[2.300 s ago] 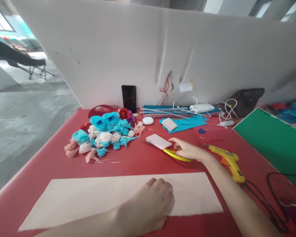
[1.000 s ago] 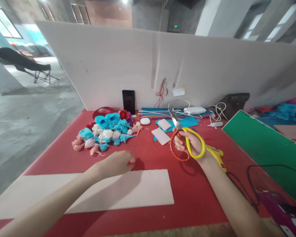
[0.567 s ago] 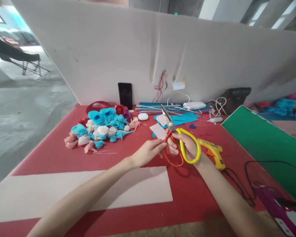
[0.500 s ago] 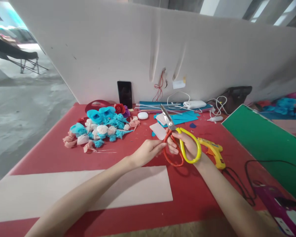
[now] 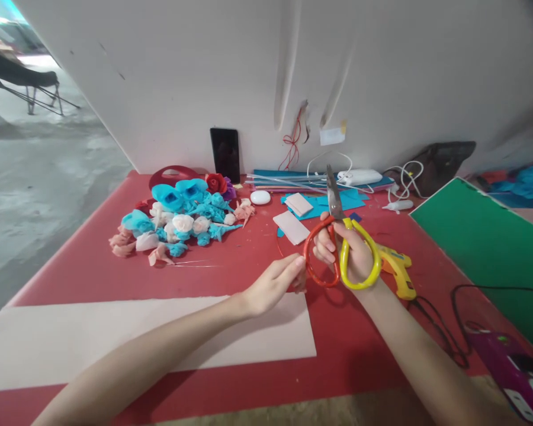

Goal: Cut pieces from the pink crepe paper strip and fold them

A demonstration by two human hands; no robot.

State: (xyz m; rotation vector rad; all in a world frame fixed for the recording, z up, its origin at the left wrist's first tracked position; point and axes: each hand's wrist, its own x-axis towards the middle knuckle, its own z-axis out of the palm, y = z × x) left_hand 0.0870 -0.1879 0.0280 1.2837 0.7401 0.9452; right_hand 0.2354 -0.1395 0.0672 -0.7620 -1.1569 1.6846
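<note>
Pale board (image 5: 195, 71) rises behind a red desk (image 5: 231, 278), and a dark chair (image 5: 20, 72) stands on the grey floor at the far left. From the head view, the right hand (image 5: 357, 254) has its grip clamped around the scissors (image 5: 334, 204), which are held up above the desk, blades pointing away from the person. One handle is red, the other yellow. The left hand (image 5: 270, 284) is over the end of a long pale strip of paper (image 5: 71, 331), fingertips drawn together at the edge of the red handle; I cannot tell whether its grip is closed on anything. Beyond the hands lie pale paper pieces (image 5: 291, 228) and blue paper (image 5: 353, 199). Paper flowers (image 5: 182, 222) form a pile to the left, with a phone (image 5: 225, 155) leaning upright behind them. Near the right wrist lies a yellow glue gun (image 5: 398, 269), and beyond it a green board (image 5: 488, 254).
</note>
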